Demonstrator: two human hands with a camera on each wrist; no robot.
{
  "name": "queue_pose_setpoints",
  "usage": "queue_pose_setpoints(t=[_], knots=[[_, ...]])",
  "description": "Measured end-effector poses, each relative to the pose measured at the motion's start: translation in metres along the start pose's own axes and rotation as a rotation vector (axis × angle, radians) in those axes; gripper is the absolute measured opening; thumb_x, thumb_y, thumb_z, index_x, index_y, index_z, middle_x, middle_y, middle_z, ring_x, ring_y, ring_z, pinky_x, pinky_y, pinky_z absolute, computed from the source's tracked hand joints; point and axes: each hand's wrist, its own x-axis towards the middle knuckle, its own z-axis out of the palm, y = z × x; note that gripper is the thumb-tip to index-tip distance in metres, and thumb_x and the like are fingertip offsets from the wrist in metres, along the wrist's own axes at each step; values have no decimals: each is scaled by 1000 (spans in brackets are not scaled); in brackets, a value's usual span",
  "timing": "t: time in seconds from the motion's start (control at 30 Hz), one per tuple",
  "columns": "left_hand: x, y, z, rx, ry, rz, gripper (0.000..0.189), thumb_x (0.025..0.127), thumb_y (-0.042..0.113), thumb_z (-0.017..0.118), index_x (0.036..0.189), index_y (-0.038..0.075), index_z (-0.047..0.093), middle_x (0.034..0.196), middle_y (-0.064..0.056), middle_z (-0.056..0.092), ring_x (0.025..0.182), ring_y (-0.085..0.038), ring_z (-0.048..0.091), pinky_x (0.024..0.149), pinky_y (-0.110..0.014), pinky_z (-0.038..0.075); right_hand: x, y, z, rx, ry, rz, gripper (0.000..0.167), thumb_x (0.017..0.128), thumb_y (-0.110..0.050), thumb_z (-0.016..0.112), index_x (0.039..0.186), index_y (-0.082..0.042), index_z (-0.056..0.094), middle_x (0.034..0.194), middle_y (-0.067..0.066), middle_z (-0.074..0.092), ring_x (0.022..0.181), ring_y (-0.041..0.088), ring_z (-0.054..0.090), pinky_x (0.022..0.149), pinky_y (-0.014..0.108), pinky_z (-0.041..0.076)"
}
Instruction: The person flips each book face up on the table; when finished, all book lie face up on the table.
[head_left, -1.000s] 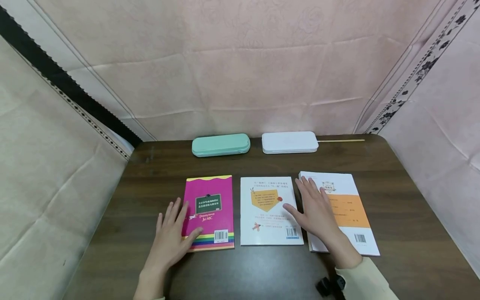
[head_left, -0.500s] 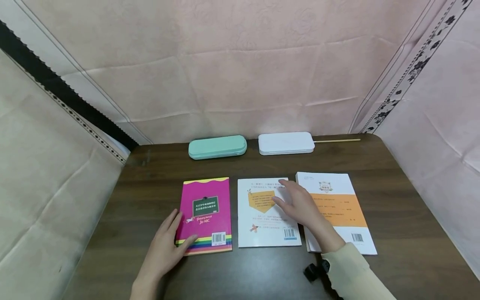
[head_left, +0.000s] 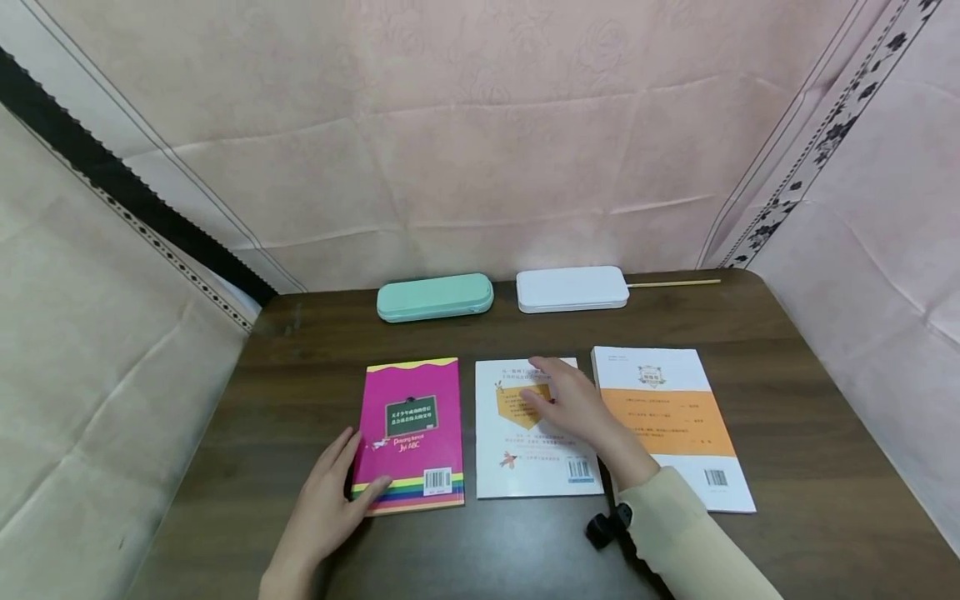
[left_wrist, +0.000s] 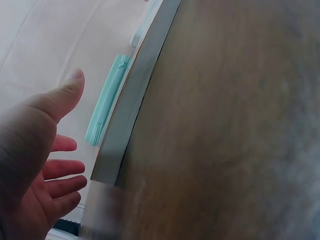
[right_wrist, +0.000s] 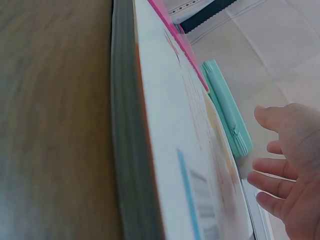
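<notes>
Three books lie in a row on a dark wood table. My left hand (head_left: 322,496) is at the left edge of the pink book (head_left: 412,446), thumb over its lower left corner and fingers along its side. In the left wrist view that hand's fingers are relaxed beside the book's page edge (left_wrist: 132,105). My right hand (head_left: 573,408) is over the upper right of the middle white book (head_left: 517,471), fingers extended and pointing left. In the right wrist view the fingers (right_wrist: 277,167) hold nothing. To the right lies the white and orange book (head_left: 667,417).
At the table's back edge stand a mint green case (head_left: 435,298) and a white case (head_left: 572,290), with a thin stick (head_left: 675,282) beside the latter. Pale cloth (head_left: 480,150) hangs behind and at both sides. A black wrist device (head_left: 609,527) is on the right arm.
My right hand has moved left, from the white and orange book's left edge to over the middle book. My left hand has drawn slightly back and left, off the pink book's upper part.
</notes>
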Motion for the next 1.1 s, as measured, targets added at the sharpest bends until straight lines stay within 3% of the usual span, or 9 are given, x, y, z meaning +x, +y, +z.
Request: queue_pose_setpoints(t=[0.37,0.73,0.97,1.1], knots=[[-5,1,-2,-9,-15,-35,93,89,60,69,152,-2,40,156,-26,37,140,-46,39,107,-63,40,18,-9,16,33,-69,7,60,97,-38,69,146,-7,53,146,10,54,135,28,51,112,46,42],[-10,-1,-1,-58,-23,-42,97,87,63,70,153,-1,40,153,-26,42,137,-45,44,104,-63,43,33,-13,28,32,-96,-47,62,97,-39,69,147,-7,52,147,9,54,135,26,49,112,44,41],[-11,-2,-1,-63,-12,-25,96,85,62,72,151,-1,42,151,-25,45,134,-44,47,102,-62,45,46,-23,35,15,-107,-130,59,98,-33,68,145,-2,52,145,14,55,134,29,52,111,45,43],[-11,-2,0,-63,-9,-8,96,84,61,75,151,-1,44,150,-25,47,133,-44,48,102,-61,46,50,-25,41,1,-124,-133,59,97,-32,70,145,-2,52,145,13,55,136,29,50,112,44,41]])
